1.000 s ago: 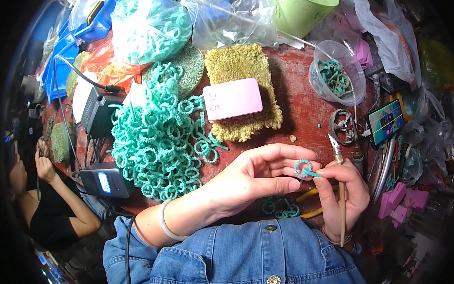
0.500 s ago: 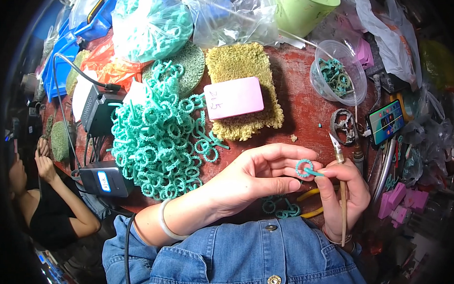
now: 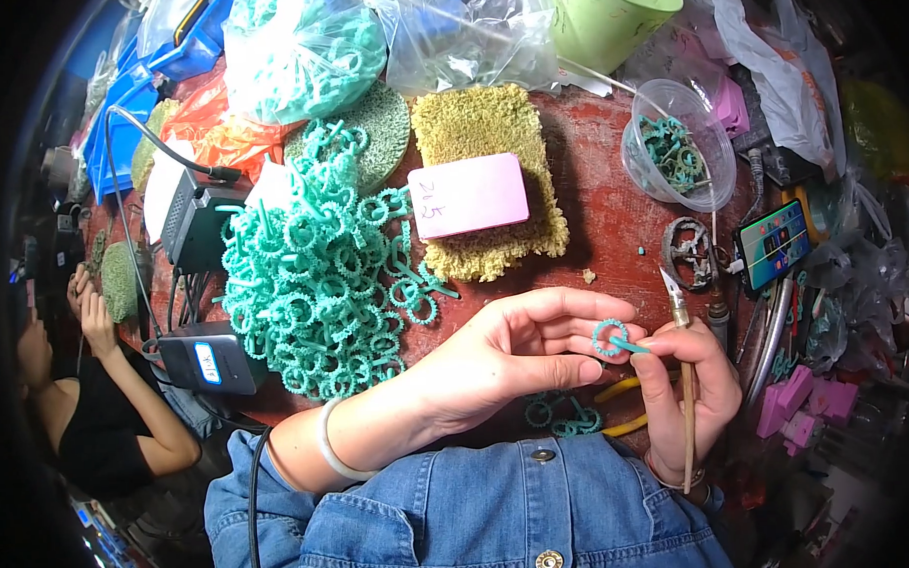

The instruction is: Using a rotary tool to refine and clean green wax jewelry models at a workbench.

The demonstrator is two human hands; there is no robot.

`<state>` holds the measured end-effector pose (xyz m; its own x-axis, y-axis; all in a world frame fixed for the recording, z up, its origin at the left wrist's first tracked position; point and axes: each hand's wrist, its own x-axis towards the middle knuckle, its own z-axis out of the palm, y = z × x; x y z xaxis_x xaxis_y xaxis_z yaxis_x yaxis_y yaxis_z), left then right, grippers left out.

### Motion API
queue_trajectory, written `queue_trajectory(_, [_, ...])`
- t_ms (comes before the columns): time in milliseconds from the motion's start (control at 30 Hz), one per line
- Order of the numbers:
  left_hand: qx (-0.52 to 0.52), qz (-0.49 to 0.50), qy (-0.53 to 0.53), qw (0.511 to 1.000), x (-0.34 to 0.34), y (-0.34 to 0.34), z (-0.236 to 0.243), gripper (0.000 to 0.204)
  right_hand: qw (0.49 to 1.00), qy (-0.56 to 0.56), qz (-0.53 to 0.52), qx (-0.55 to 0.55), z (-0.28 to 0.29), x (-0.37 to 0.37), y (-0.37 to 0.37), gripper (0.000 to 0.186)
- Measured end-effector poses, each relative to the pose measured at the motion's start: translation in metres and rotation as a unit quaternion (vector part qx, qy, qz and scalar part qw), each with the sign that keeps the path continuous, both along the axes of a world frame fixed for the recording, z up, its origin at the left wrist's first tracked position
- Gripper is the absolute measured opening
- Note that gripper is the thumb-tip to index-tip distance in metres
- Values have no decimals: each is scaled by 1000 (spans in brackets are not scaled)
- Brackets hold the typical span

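Note:
A small teal beaded ring with a stem [image 3: 610,337] sits at my left fingertips. My right hand [image 3: 690,376] pinches its stem between thumb and forefinger. A craft knife [image 3: 688,396] with a slim wooden handle and pointed blade also rests in my right hand, blade up. My left hand [image 3: 537,343] is loosely curved, thumb apart from the fingers, with the ring in front of or touching them. Below my hands lie several more teal rings [image 3: 569,416] beside a yellow-handled tool [image 3: 624,410], partly hidden. To the left stands a large pile of teal rings [image 3: 310,289].
A pink block [image 3: 469,197] lies on a yellowish sponge-like pad [image 3: 487,118]. A clear tub [image 3: 711,165] holds teal scraps. Nearby are a lit phone [image 3: 774,245], a light green bucket [image 3: 615,18] and a bag of rings [image 3: 306,59]. Another person [image 3: 108,406] sits at left.
My hands, the ring and the knife stay nearly still. At far left, the other person's hands have shifted slightly upward.

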<state>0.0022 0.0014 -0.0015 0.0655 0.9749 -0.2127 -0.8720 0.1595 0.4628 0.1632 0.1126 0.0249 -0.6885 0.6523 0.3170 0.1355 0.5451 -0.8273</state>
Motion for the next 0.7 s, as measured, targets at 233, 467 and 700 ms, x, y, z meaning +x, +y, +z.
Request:
queue_trajectory(233, [-8,-5,5,1000,-1,0,2,48,1000,0,0,-1,0,0,0,19])
queue_trajectory(467, [-7,2,13,1000,0,0,2,48,1000,-4,3,14,1,0,1,20])
queue_trajectory(700, [-25,-2,19,999,-2,1,4,49,992,-13,18,127,1,-1,-1,25])
